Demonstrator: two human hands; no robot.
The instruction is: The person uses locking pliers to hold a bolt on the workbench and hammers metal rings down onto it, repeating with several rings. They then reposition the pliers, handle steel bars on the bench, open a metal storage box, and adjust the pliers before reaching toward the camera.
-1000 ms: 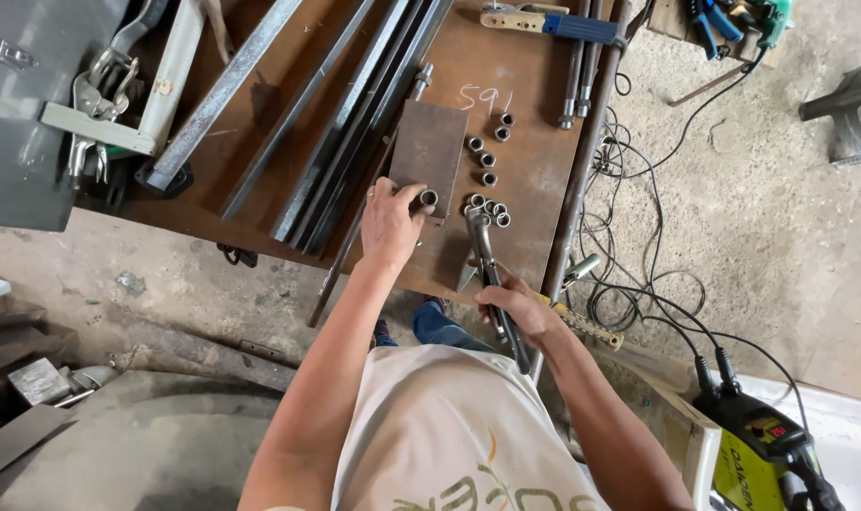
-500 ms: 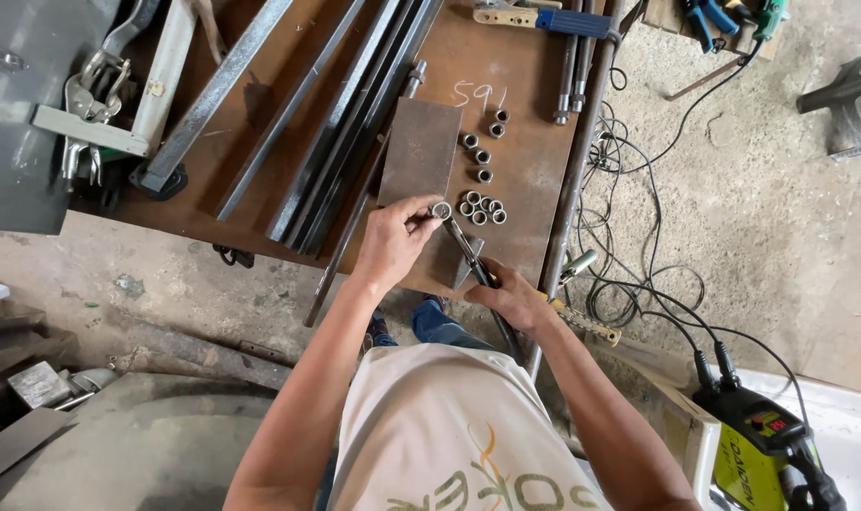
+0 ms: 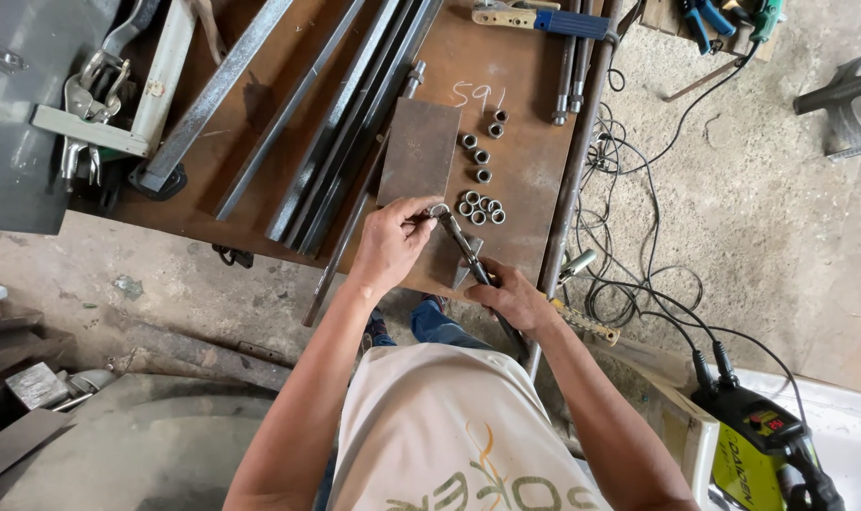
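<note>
left hand (image 3: 392,241) pinches a small steel nut (image 3: 439,210) at the plier tip to steady it | right hand (image 3: 514,295) clenched on pliers (image 3: 468,251) handles, jaws at the nut | nut: grey ring, over rusty surface (image 3: 534,161) beside loose nuts (image 3: 480,204), flat plate (image 3: 419,151)

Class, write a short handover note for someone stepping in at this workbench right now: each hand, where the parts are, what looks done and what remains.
Left hand: fingertips pinch a small metal ring at the tool's tip.
Right hand: grips the handles of the pliers, whose tip meets that ring.
Parts: a cluster of rings lies beside the tip, more rings above it, all on the rusty steel table; a flat steel plate lies just left.
Done: one ring picked out.
Left: the other rings lie loose, untouched.
</note>
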